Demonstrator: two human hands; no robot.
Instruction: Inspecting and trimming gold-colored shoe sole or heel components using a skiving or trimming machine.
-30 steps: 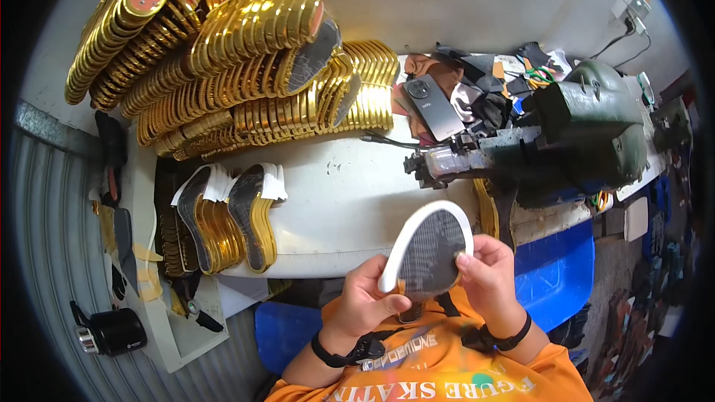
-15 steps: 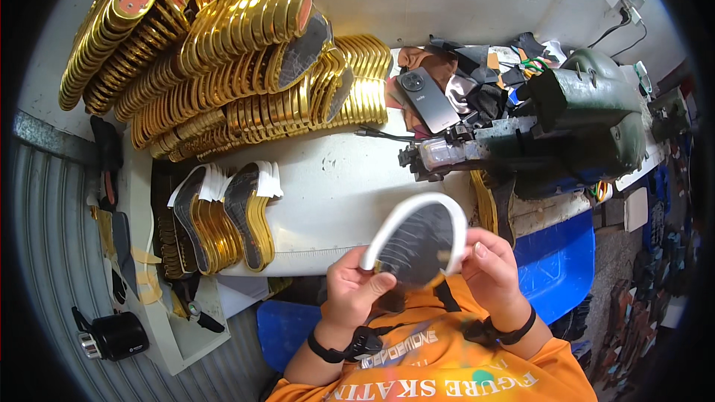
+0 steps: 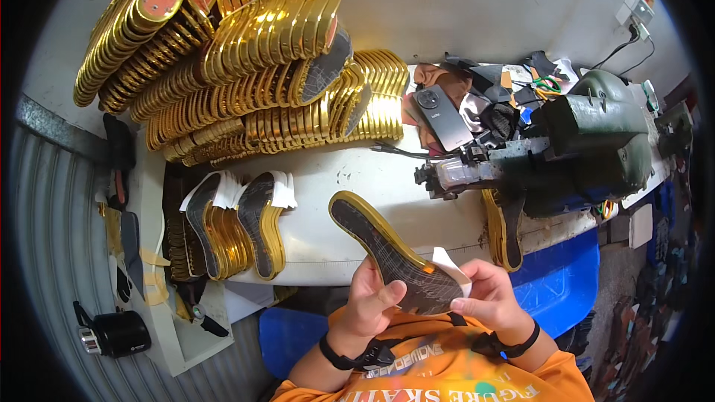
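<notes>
In front of my chest I hold a shoe sole (image 3: 387, 249) with a dark, line-marked face and a gold edge. Its narrow end points up and to the left, over the table's front edge. My left hand (image 3: 366, 304) is closed around the left side of the wide part, thumb on the dark face. At the wide end, my right hand (image 3: 493, 299) pinches the sole's edge and a white strip (image 3: 450, 263) that stands up from it. A small orange mark shows on the dark face.
Gold-edged soles (image 3: 275, 52) are stacked high at the back left. Smaller bundles (image 3: 269, 223) with white strips stand at the table's left front. A dark green sewing machine (image 3: 588, 149) fills the right side. A phone (image 3: 441, 119) lies among scraps. A blue chair (image 3: 558, 275) is below.
The sole has turned: its white-rimmed wide end faced up and now points down to the right, with the narrow end up. The view has shifted slightly.
</notes>
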